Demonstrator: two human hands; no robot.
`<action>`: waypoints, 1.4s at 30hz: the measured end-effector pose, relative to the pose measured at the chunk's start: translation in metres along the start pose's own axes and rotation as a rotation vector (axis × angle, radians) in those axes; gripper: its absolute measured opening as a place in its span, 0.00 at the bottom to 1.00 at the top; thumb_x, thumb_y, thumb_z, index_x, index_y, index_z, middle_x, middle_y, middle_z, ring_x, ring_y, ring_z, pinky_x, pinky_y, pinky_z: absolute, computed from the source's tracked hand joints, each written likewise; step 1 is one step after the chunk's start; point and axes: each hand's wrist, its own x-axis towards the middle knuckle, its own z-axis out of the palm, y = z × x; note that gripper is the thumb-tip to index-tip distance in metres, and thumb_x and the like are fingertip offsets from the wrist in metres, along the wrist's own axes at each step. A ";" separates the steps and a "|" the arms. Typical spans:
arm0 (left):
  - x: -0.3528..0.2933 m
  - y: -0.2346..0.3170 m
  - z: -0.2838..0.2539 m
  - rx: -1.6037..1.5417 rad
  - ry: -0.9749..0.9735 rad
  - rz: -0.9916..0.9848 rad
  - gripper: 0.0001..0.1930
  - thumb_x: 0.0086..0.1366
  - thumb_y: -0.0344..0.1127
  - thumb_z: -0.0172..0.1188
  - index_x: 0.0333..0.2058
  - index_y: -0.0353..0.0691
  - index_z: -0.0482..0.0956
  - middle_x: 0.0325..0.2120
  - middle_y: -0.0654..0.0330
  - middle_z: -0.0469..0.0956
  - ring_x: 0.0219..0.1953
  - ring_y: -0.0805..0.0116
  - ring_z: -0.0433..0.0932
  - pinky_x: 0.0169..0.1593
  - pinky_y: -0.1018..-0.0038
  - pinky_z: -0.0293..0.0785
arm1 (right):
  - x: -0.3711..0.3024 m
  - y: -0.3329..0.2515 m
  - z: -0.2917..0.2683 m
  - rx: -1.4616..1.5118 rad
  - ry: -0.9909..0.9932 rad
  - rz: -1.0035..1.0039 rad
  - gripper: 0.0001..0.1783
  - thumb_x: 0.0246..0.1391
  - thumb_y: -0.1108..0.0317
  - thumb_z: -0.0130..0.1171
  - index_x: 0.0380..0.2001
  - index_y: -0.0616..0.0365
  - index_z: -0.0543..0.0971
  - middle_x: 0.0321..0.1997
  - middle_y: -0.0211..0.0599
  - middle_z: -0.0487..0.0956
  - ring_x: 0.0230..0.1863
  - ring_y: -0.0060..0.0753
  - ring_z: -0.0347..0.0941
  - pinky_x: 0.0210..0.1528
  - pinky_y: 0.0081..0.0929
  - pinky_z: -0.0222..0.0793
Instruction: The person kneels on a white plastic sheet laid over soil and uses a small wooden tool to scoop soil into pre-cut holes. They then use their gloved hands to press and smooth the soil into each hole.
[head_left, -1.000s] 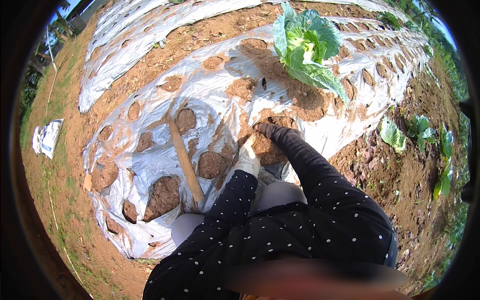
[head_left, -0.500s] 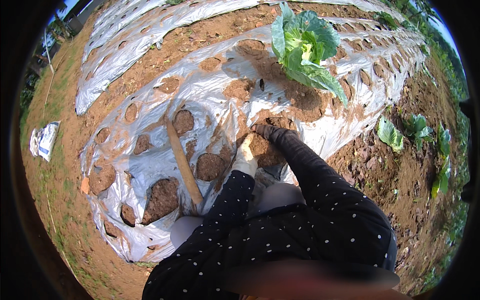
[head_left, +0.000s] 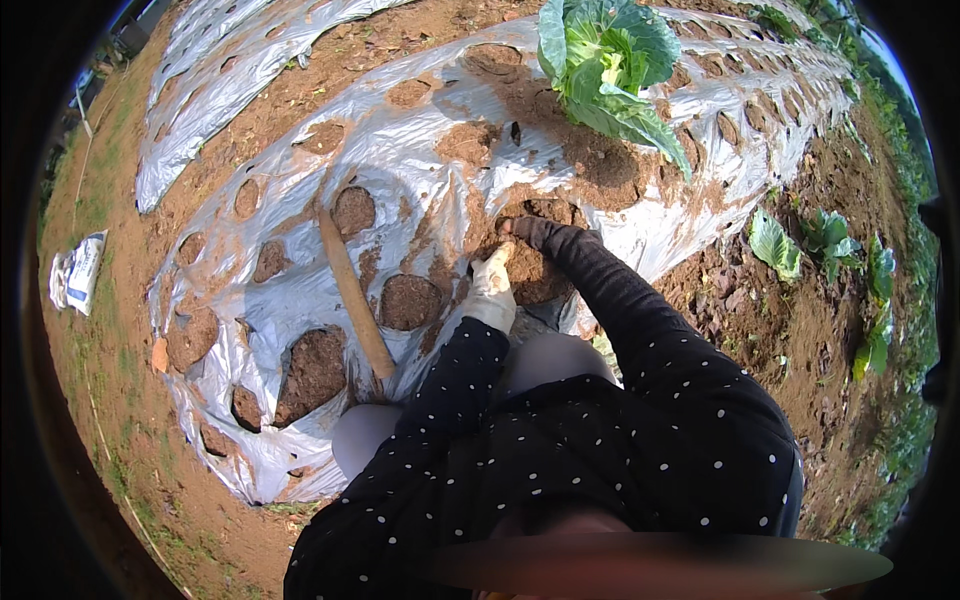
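Both of my hands meet over a soil-filled planting hole [head_left: 535, 280] in the silver plastic mulch sheet [head_left: 445, 335]. My left hand [head_left: 492, 285], in a pale soiled glove, reaches in from the left edge of the hole. Its fingertips are close to my right hand [head_left: 525, 232], which bends down at the hole's far side below a dark sleeve. Shade and soil hide the fingers of both, so their grip does not show. To the left of my left arm lies a long wooden handle [head_left: 350, 290]; its far end blends into the soil.
A big leafy cabbage plant [head_left: 610, 75] stands beyond my hands. Several more soil holes dot the sheet, including a large one [head_left: 312, 375] at left. Small cabbage plants [head_left: 775, 245] grow on bare soil at right. A white sack [head_left: 80, 272] sits on grass far left.
The whole view has shifted, so the scene sits slightly higher and further left. My left hand has moved a little closer to my right hand at the hole.
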 end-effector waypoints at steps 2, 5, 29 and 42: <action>-0.018 0.009 0.010 -0.004 -0.117 0.023 0.40 0.56 0.34 0.70 0.63 0.29 0.60 0.53 0.52 0.73 0.52 0.66 0.73 0.57 0.73 0.66 | -0.005 0.001 -0.009 -0.034 0.000 -0.007 0.20 0.60 0.60 0.50 0.54 0.53 0.77 0.50 0.37 0.79 0.49 0.36 0.74 0.54 0.34 0.67; -0.031 0.016 0.021 -0.054 -0.276 0.032 0.39 0.56 0.34 0.69 0.63 0.29 0.60 0.53 0.53 0.73 0.52 0.65 0.72 0.58 0.74 0.65 | -0.012 -0.002 -0.030 -0.097 -0.007 0.004 0.20 0.61 0.61 0.50 0.54 0.53 0.77 0.50 0.37 0.79 0.48 0.36 0.74 0.54 0.34 0.67; 0.019 0.038 -0.009 -0.205 -0.155 -0.332 0.18 0.68 0.42 0.55 0.53 0.44 0.74 0.49 0.55 0.78 0.52 0.47 0.75 0.51 0.42 0.71 | -0.009 0.000 -0.018 0.023 -0.035 -0.043 0.18 0.62 0.67 0.48 0.54 0.54 0.76 0.49 0.34 0.79 0.47 0.32 0.74 0.54 0.31 0.67; 0.055 -0.022 -0.054 0.454 -0.274 0.236 0.10 0.63 0.30 0.51 0.42 0.41 0.75 0.32 0.58 0.76 0.37 0.63 0.76 0.40 0.73 0.71 | -0.049 -0.035 0.020 0.332 0.469 -0.089 0.26 0.53 0.48 0.64 0.51 0.48 0.77 0.51 0.52 0.78 0.54 0.49 0.74 0.55 0.38 0.70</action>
